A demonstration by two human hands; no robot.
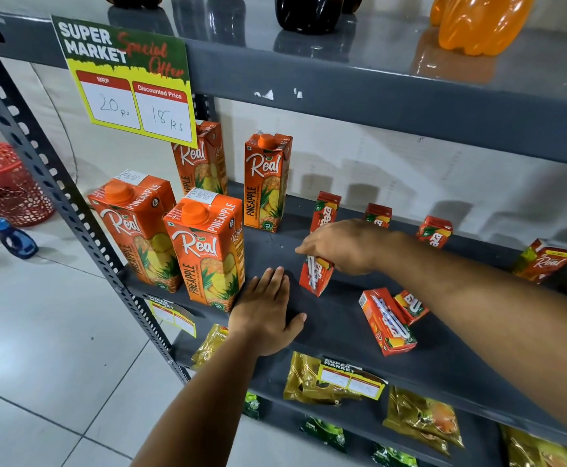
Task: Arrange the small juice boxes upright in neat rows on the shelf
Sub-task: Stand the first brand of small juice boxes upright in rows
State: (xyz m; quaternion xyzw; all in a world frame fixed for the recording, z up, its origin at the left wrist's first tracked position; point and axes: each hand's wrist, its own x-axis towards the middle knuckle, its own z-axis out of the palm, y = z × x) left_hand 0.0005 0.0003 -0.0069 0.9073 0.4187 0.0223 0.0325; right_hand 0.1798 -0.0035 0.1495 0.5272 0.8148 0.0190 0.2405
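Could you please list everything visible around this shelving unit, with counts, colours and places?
Tall orange pineapple juice cartons: four, left of the middle shelf, upright.
Small red juice boxes: about six, middle shelf; three upright at the back, two lying near the front, one in the right hand.
Small Real juice box: one, orange-red, far right, tilted.
Grey metal shelf: one unit, several levels.
Price sign: one, green and yellow, upper shelf edge.
Gold snack packets: several, lower shelf.
Orange soda bottle: one, top shelf, beside dark bottles.
Red plastic basket: one, on the floor.
Blue bottle: one, on the floor.
Left hand: flat on the shelf.
Right hand: gripping a small red box.
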